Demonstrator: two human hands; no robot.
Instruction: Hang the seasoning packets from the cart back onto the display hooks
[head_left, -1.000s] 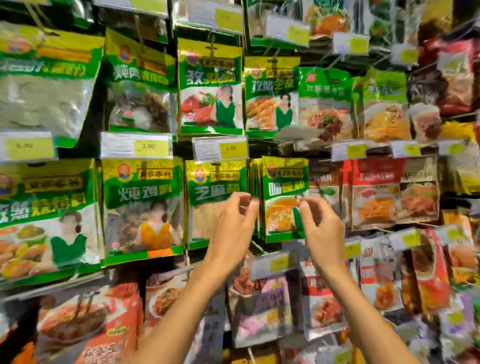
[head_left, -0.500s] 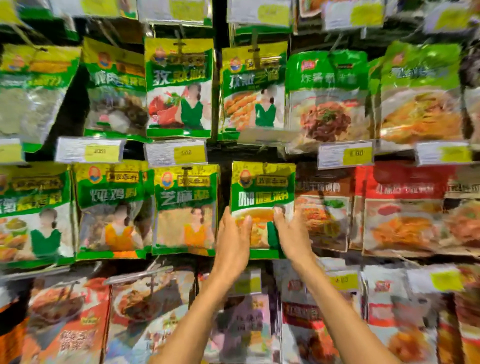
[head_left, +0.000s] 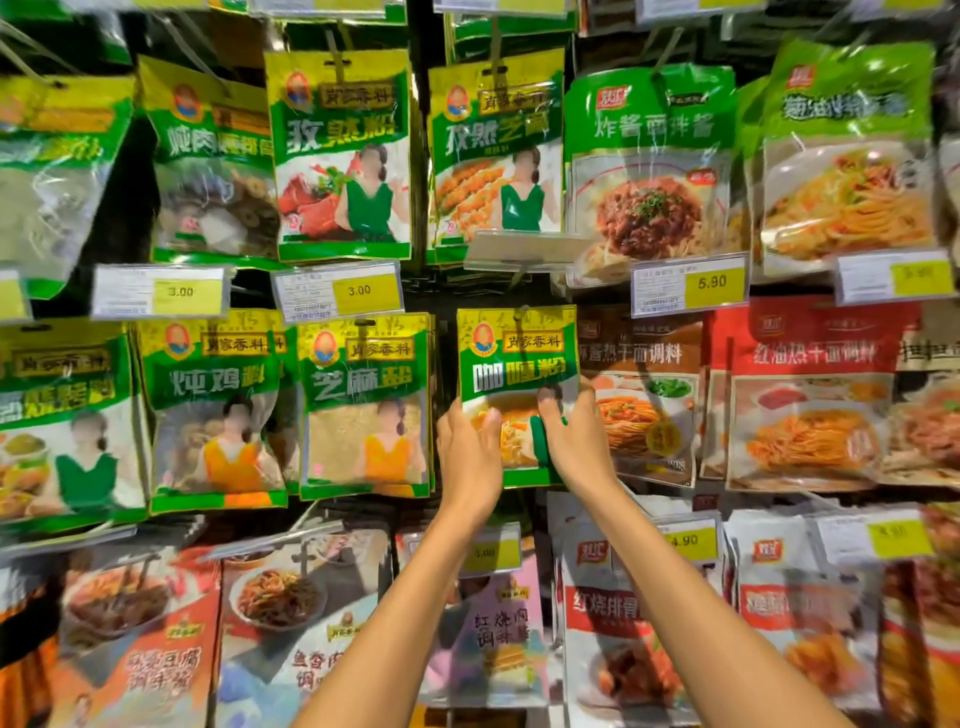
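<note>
A glossy green-and-yellow plastic seasoning packet (head_left: 519, 358) hangs upright at the centre of the frame. The left hand (head_left: 467, 457) pinches its lower left edge, thumb on the front and the other fingers hidden behind. The right hand (head_left: 576, 441) pinches the lower right edge likewise. A matching green sesame packet (head_left: 363, 405) hangs just left of it, and a brown noodle-sauce packet (head_left: 644, 410) just right.

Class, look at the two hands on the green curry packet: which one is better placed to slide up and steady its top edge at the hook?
Probably the right hand: it grips the curry packet slightly higher than the left hand, so it is nearer the top edge.
</note>
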